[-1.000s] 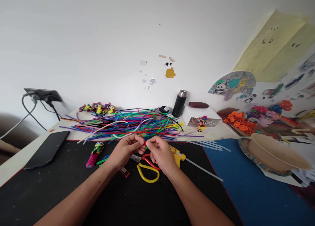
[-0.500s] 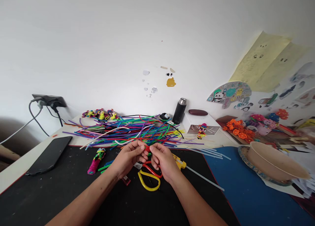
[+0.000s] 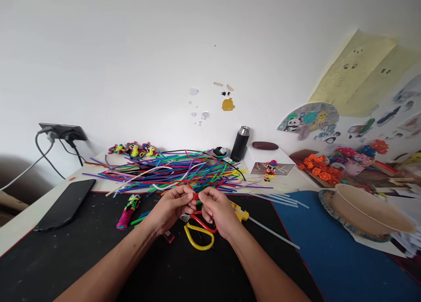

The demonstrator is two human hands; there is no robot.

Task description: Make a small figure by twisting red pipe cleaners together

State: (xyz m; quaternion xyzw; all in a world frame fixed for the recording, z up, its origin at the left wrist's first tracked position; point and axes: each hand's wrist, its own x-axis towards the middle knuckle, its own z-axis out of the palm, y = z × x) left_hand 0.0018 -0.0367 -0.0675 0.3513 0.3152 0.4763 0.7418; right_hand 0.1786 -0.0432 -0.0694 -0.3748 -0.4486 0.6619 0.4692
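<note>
My left hand [image 3: 171,205] and my right hand [image 3: 217,210] meet over the black mat [image 3: 82,258], fingertips pinched together on a small red piece of pipe cleaner [image 3: 196,196]. Beneath them lie scissors with red and yellow handles [image 3: 199,235]. A yellow glue gun [image 3: 240,213] with a clear glue stick pokes out to the right of my right hand. Just behind the hands spreads a big pile of coloured pipe cleaners [image 3: 177,172].
A black phone [image 3: 64,204] lies at the left. A small woven pink figure [image 3: 127,206] rests on the mat. A black flask [image 3: 240,143], a white box [image 3: 269,159], orange and pink craft flowers [image 3: 332,164] and a tan bowl [image 3: 365,210] stand to the right.
Both hands stay pinched on the red piece and have barely shifted; the camera tilted down slightly, then back up.
</note>
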